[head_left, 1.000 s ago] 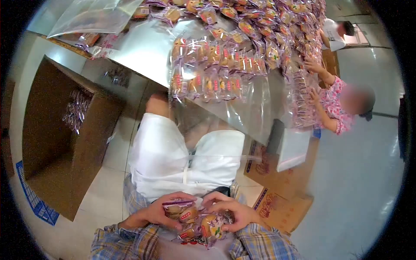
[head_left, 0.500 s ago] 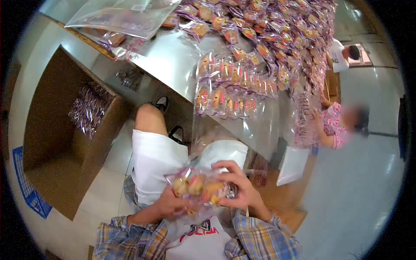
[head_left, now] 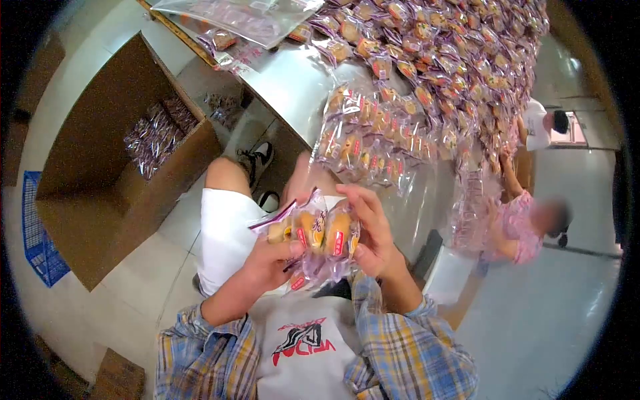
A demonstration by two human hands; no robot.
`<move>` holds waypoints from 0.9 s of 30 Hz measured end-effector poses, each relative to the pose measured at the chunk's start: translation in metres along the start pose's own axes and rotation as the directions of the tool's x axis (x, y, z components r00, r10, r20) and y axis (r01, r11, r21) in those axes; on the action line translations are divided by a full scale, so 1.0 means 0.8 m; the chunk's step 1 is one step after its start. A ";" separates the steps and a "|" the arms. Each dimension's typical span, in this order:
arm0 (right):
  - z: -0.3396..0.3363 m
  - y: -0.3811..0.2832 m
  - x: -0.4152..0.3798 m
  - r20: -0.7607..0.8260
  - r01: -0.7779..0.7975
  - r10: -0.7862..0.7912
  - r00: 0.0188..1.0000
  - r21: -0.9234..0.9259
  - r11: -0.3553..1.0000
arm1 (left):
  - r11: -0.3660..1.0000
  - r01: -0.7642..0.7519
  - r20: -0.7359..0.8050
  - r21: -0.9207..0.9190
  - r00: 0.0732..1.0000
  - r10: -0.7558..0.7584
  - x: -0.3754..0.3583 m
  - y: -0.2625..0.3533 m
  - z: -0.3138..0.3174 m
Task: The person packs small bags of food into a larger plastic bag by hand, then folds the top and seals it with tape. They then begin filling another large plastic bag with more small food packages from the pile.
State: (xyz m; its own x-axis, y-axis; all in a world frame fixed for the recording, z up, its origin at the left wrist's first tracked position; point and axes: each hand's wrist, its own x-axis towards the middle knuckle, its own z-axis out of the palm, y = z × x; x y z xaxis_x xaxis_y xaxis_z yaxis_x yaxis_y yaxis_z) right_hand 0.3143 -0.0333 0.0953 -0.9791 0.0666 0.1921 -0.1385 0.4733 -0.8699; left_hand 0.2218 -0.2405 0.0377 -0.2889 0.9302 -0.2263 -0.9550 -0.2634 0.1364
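Observation:
Above my lap, several individually wrapped pastries are gathered in a bunch between my two hands. Their clear wrappers have purple edges and red labels. My left hand grips the bunch from the left, its thumb pressed on the front. From the right, my right hand holds the other end with the fingers curled over it; some fingertips are hidden behind the wrappers. Just beyond, at the table's edge, lies a large clear plastic bag with rows of the same wrapped pastries inside.
A heap of wrapped pastries covers the metal table. Flat clear bags lie at its far left. An open cardboard box holding filled packs stands left, beside a blue crate. Another person in pink works at right.
The bunch has been turned upright so the labels face me, and my hands have risen a little. The view has shifted, with the box and table now sitting differently in it.

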 end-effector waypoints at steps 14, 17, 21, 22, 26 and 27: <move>0.048 0.002 -0.133 0.259 -0.374 0.300 0.918 0.315 0.872 | 0.916 0.226 -0.450 0.332 0.891 -0.057 -0.071 -0.107 -0.039; 0.041 0.000 -0.119 0.402 -0.273 0.182 0.897 0.180 0.945 | 0.899 0.262 -0.424 0.352 0.900 -0.096 -0.089 -0.110 -0.056; 0.044 -0.011 -0.121 0.434 -0.352 0.243 0.867 0.190 0.917 | 0.850 0.225 -0.286 0.476 0.954 -0.093 -0.112 -0.097 -0.055; 0.047 -0.007 -0.127 0.394 -0.322 0.222 0.892 0.209 0.923 | 0.807 0.173 -0.193 0.565 0.978 -0.075 -0.117 -0.094 -0.064; 0.049 0.001 -0.141 0.432 -0.375 0.247 0.867 0.243 0.894 | 0.524 0.360 -0.294 0.772 0.933 -0.208 -0.111 -0.069 -0.016; 0.045 0.003 -0.145 0.401 -0.375 0.254 0.880 0.259 0.890 | 0.405 0.365 -0.293 0.838 0.928 -0.229 -0.111 -0.063 -0.019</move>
State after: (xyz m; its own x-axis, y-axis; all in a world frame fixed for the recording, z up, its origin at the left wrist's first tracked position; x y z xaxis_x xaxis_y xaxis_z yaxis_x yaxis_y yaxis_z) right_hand 0.4221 -0.0717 0.0548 -0.9567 -0.1732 -0.2339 0.2051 0.1690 -0.9640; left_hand 0.2945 -0.3134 0.0362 -0.0691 0.8489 -0.5240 -0.4356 0.4468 0.7814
